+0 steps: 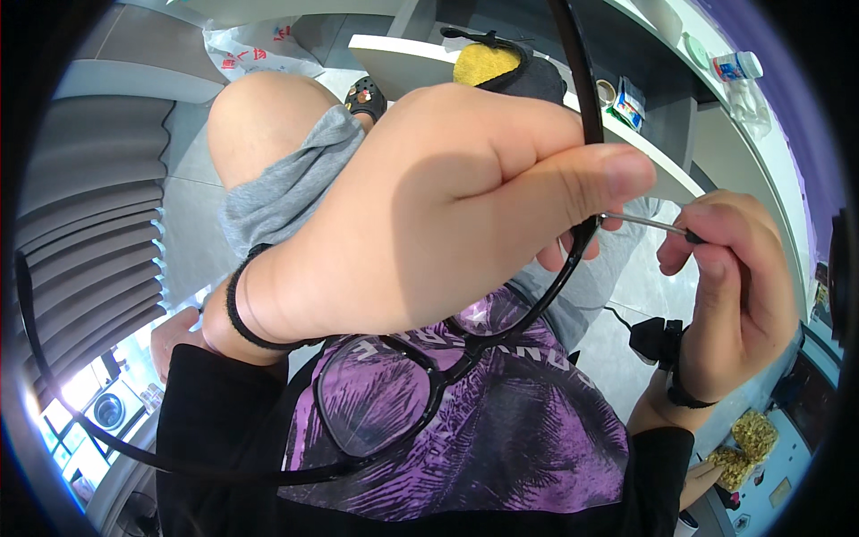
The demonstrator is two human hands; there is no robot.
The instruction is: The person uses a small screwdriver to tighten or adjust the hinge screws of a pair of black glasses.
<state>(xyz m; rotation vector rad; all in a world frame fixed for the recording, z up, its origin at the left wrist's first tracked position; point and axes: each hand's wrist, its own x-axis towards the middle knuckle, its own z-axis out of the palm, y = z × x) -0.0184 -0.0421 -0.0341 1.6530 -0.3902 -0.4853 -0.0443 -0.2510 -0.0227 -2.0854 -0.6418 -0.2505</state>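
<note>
A pair of black-framed eyeglasses (pixel 436 387) hangs close to the camera. One temple reaches past the top edge; the other curves along the lower left. My left hand (pixel 447 197) is closed on the frame by the upper hinge, thumb pressed over it and several fingers hidden behind. Between the fingertips of my right hand (pixel 747 286) is a thin screwdriver (pixel 649 221) with a metal shaft and dark end. It points left, its tip at the hinge beside my left thumb; whether it sits in a screw is hidden.
A white-edged shelf (pixel 403 49) bears a dark item with a yellow patch (pixel 488 64). Farther right are a tape roll (pixel 605 93), a small packet (pixel 629 103) and a white-capped bottle (pixel 738 65). A plastic bag (pixel 259 49) lies at upper left, above a pleated grey curtain (pixel 98 179).
</note>
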